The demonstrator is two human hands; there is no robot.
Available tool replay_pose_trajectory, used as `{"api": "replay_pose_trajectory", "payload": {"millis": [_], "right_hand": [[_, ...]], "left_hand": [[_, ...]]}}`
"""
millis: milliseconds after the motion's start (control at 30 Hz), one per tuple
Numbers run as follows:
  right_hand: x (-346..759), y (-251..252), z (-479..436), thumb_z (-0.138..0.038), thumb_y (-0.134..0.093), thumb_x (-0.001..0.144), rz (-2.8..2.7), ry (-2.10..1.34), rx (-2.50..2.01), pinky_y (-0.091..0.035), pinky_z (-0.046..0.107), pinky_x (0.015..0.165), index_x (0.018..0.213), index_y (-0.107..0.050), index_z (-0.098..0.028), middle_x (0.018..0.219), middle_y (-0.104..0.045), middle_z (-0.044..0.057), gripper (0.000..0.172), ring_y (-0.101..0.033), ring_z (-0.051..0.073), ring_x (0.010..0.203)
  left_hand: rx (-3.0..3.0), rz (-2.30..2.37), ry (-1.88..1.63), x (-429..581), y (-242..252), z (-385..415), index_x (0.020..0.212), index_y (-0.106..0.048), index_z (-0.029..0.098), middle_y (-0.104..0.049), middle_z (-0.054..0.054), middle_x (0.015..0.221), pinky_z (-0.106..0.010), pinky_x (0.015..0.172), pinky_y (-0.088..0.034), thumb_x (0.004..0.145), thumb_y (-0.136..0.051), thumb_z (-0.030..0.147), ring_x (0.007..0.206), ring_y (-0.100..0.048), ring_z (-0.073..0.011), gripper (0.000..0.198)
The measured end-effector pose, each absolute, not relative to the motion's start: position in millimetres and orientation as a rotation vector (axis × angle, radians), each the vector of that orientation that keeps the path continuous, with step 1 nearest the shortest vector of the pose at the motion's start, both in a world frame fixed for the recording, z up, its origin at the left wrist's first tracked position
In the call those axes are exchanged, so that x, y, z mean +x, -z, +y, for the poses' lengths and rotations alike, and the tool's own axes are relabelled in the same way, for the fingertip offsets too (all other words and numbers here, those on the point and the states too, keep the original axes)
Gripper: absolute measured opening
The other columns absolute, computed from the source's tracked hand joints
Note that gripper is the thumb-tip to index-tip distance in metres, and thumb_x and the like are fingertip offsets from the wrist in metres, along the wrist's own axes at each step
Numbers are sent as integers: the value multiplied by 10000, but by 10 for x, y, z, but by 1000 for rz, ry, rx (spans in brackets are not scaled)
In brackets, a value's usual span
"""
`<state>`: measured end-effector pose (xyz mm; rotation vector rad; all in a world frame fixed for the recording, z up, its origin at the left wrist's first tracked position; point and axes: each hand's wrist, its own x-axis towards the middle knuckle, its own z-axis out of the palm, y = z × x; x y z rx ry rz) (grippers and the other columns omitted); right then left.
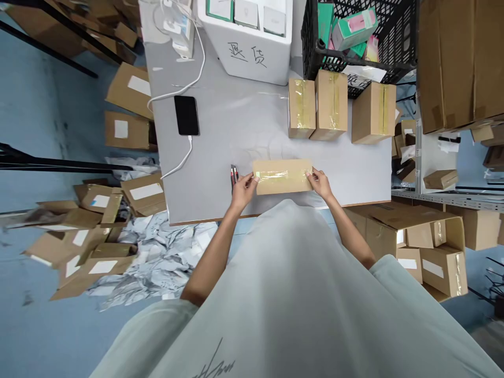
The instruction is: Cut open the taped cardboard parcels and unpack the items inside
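A brown cardboard box [282, 185] with clear yellowish tape along its top is at the near edge of the table, in front of my body. My left hand [244, 190] grips its left end, thumb on top. At the opposite end my right hand [320, 184] holds it the same way, with the thumb on the tape's end. Just beside my left hand lies a red and black utility knife [234, 174], partly hidden by the fingers. What the box contains cannot be seen.
Taped boxes [331, 107] stand at the table's right, before a black crate [362, 58] of green and pink packages. A white bin [252, 58] is at the back. A phone [186, 115] with a white cable lies left. Opened cartons [90, 231] and crumpled paper cover the floor.
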<state>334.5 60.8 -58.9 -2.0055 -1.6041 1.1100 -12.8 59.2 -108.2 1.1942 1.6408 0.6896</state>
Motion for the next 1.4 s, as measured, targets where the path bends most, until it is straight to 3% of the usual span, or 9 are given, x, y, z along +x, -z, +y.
{"api": "replay_pose_trajectory", "payload": {"millis": [133,433,533,667,767,900,1100,1233,1400], "right_hand": [[3286,650,745,-626,-539,1095,-1573,-1058,-2046,-572,375,997,1415,-792,-174,939,-728,62,609,-665,265,1013],[3294,556,810,-587,-618,1023,-1484,-1089,-2201,-610,421,983,1442,-767,-172,1216,-827,141,608,-747,266,972],[3188,515,685,-564,-652,1006,-1456,-881,-2270,-614,503,1072,1549,-694,-158,1454,-736,229,679,-759,310,1103],[3074,357,498,-569,-630,1040,-1532,-781,-2149,-593,566,1172,1629,-625,-185,1604,-629,240,703,-660,356,1409],[3024,193,404,-616,-601,1070,-1576,-807,-2057,-608,573,1171,1601,-653,-226,1574,-658,212,661,-646,343,1435],[2891,15,358,-705,-596,1067,-1545,-858,-2000,-639,547,1140,1544,-702,-237,1539,-692,196,676,-688,326,1376],[2404,-106,377,-735,-618,1063,-1537,-1115,-1885,-637,499,1158,1469,-760,-241,1508,-740,165,654,-753,300,1290],[2035,-122,391,-733,-657,1055,-1567,-1377,-1751,-618,486,1182,1461,-769,-257,1434,-793,139,636,-788,282,1237],[1745,-61,445,-856,-660,992,-1535,-1607,-1562,-647,431,1124,1503,-702,-230,1393,-796,135,809,-776,289,1299]], "left_hand": [[1216,1697,-717,-86,1199,710,1321,-827,133,-724,-110,1079,-434,1059,-587,1008,-710,604,962,-708,-247,577],[1025,1572,-759,-114,1184,694,1329,-802,159,-823,-131,1205,-402,1023,-631,1009,-676,591,1052,-781,-265,552],[990,1672,-752,-296,1224,595,1360,-771,157,-797,-154,1305,-432,1088,-620,1058,-625,515,1167,-773,-288,491],[1125,2056,-553,-599,1362,463,1476,-691,139,-677,-210,1503,-484,1260,-507,916,-826,400,1351,-695,-348,633],[1088,2137,-352,-677,1483,429,1487,-645,128,-640,-232,1524,-521,1266,-491,877,-853,397,1391,-663,-386,698],[1065,2149,-219,-614,1548,463,1305,-717,159,-681,-220,1470,-542,1202,-528,884,-795,333,1304,-705,-397,463],[970,2097,-321,-571,1322,499,942,-784,198,-833,-161,1060,-532,1081,-579,791,-815,301,1139,-783,-412,186],[879,1885,-642,-528,925,392,1090,-815,189,-853,-111,1090,-458,991,-639,799,-838,378,1023,-820,-329,348],[998,1506,-806,-362,376,189,1265,-788,188,-839,-111,1206,-369,871,-679,849,-864,546,1014,-817,-265,554]]}}
